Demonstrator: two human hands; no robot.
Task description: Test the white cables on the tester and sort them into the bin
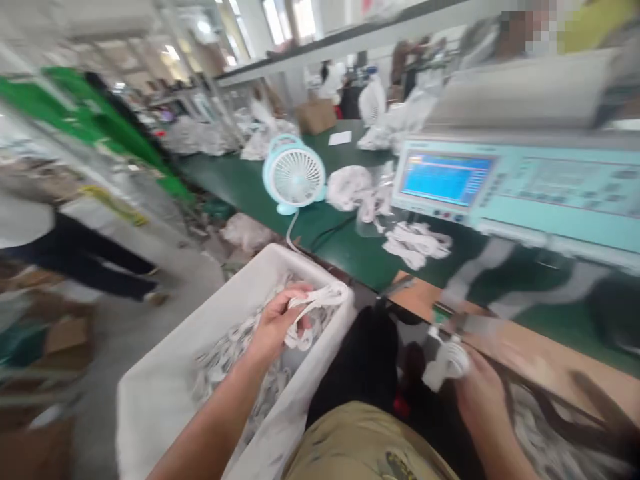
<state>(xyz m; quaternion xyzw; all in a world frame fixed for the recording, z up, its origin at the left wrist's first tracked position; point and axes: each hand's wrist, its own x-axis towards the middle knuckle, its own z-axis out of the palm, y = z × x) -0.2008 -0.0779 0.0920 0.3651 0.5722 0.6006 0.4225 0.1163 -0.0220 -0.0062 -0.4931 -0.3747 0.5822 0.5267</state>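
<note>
My left hand (280,319) is closed round a coiled white cable (320,297), held over the large white bin (165,333). Many similar white cables (235,353) lie heaped inside that bin. On the other side of my lap, my right hand (477,380) grips another white cable bundle (447,363), blurred by motion, near the edge of the workbench. The exact grip of the right fingers is partly hidden behind the bundle.
On the green workbench (235,180) stand a light-blue fan (296,175) and a test instrument with a lit screen (445,177). White cable bundles (417,243) lie before the instrument. A person's dark-trousered legs (100,257) show at left.
</note>
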